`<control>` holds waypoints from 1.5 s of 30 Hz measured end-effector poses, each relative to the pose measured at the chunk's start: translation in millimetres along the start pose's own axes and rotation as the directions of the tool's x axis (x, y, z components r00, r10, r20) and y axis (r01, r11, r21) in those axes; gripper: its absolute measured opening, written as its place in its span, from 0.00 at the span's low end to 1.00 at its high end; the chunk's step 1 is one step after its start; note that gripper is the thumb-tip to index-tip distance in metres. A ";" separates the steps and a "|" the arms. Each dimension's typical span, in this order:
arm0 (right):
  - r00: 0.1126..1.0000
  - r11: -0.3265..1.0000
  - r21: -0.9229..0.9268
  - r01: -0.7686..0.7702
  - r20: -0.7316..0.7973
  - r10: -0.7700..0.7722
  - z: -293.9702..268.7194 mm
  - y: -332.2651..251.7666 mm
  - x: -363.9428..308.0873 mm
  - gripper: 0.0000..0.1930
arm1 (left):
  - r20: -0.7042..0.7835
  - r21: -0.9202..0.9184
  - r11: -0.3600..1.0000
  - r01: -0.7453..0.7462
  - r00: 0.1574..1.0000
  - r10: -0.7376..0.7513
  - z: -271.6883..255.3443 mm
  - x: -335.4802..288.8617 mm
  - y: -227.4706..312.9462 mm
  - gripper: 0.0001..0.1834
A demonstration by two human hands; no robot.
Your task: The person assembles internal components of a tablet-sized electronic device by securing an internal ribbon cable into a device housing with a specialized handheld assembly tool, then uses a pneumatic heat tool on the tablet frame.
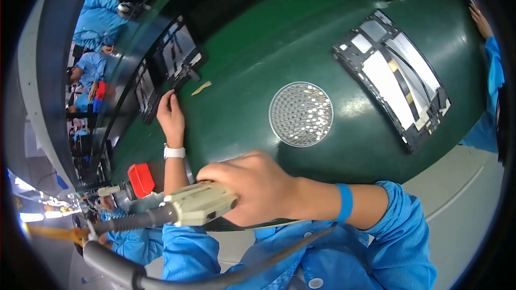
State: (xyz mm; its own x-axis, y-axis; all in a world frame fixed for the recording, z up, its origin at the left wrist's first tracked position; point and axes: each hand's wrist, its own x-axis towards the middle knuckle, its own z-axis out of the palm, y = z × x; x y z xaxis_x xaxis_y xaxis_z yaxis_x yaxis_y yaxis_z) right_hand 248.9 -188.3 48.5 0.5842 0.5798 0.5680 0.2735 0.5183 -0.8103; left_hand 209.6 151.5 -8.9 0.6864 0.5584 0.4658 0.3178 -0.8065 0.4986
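Observation:
My right hand is wrapped round a beige electric screwdriver, held slanted in front of my body. A dark ribbed sleeve runs from its end toward the lower left. My left hand, with a white band at the wrist, reaches to the far left with its fingers stretched and apart. Its fingertips are at the edge of a black panel assembly; whether they press on it I cannot tell. Beside that stands another black panel with grey plates. A round metal dish with rows of holes and small shiny pieces lies mid-table.
A larger black-framed panel with white sheets and a black cable lies at the right on the green table. A yellowish strip and a red bin are at the left. A co-worker's hand shows at the right edge.

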 end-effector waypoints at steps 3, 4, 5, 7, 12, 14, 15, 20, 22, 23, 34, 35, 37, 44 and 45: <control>1.000 0.999 -0.024 -0.023 -0.003 0.023 -6.3 0.5 3.9 0.22 | -0.026 0.015 0.989 0.148 0.989 -0.148 -2.4 2.2 -18.8 0.12; 1.000 1.000 -0.026 -0.008 0.011 0.008 -8.3 0.2 6.1 0.22 | -0.070 -0.148 0.979 0.138 0.986 -0.150 6.9 8.4 -24.1 0.15; 0.999 0.999 -0.028 -0.039 -0.032 0.038 -9.3 0.0 8.3 0.19 | -0.008 -0.280 0.926 0.254 0.964 -0.267 7.6 15.4 -29.9 0.17; 0.988 0.989 0.005 -0.150 -0.028 0.150 -16.1 -2.9 13.0 0.15 | 0.114 -0.489 0.733 0.473 0.868 -0.484 -2.4 31.1 -21.6 0.22; 0.989 0.991 -0.126 -0.053 -0.146 0.035 -33.0 8.1 23.0 0.17 | 0.285 0.019 0.999 -0.028 0.958 0.021 -17.4 42.1 -12.4 0.54; 0.927 0.952 0.074 -0.298 -0.217 0.307 -34.1 5.9 21.8 0.16 | 0.283 -0.414 0.810 0.416 0.904 -0.320 -5.6 52.4 4.5 0.59; 0.959 0.986 0.030 -0.164 -0.230 0.166 -31.2 6.0 26.1 0.16 | 0.303 -0.043 0.855 0.517 0.822 -0.482 -4.6 76.8 -5.3 0.60; 0.924 0.927 0.052 -0.370 -0.078 0.373 -30.8 5.6 23.0 0.19 | 0.406 -0.527 0.569 0.632 0.775 -0.485 4.1 85.5 -47.6 0.60; 0.964 0.989 -0.042 -0.143 -0.233 0.129 -28.9 12.6 27.3 0.15 | 0.533 -0.503 0.435 0.747 0.664 -0.523 6.1 82.7 -26.8 0.53; 0.966 0.988 -0.054 -0.141 -0.227 0.126 -32.7 10.1 28.1 0.15 | 0.593 -0.548 0.341 0.764 0.642 -0.486 15.1 85.5 -26.6 0.46; 0.977 0.963 -0.197 -0.184 -0.142 0.158 -36.4 2.4 23.7 0.14 | 0.350 -0.713 0.450 0.538 0.829 -0.436 8.1 45.9 44.5 0.24; 0.977 0.965 -0.187 -0.183 -0.142 0.158 -36.0 2.2 23.8 0.14 | 0.333 -0.715 0.483 0.506 0.854 -0.401 8.9 45.0 43.1 0.24; 0.977 0.967 -0.175 -0.184 -0.139 0.161 -35.5 2.0 22.8 0.15 | 0.324 -0.730 0.481 0.486 0.865 -0.383 13.4 43.9 37.2 0.24; 0.987 0.968 -0.212 -0.134 -0.113 0.112 -38.8 3.3 22.4 0.15 | 0.295 -0.781 0.438 0.446 0.881 -0.371 21.3 37.9 35.5 0.23; 0.988 0.967 -0.216 -0.135 -0.102 0.115 -38.7 3.3 22.5 0.15 | 0.288 -0.783 0.435 0.445 0.879 -0.380 21.2 36.7 32.0 0.23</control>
State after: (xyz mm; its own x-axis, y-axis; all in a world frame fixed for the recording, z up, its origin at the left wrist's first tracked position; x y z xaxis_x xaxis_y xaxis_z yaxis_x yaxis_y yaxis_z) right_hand 292.6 -197.9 53.0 0.6864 0.5683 0.4537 0.3512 0.2872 -0.8912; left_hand 258.8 142.0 8.6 0.6711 0.7413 0.0096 -0.0688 0.0493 0.9964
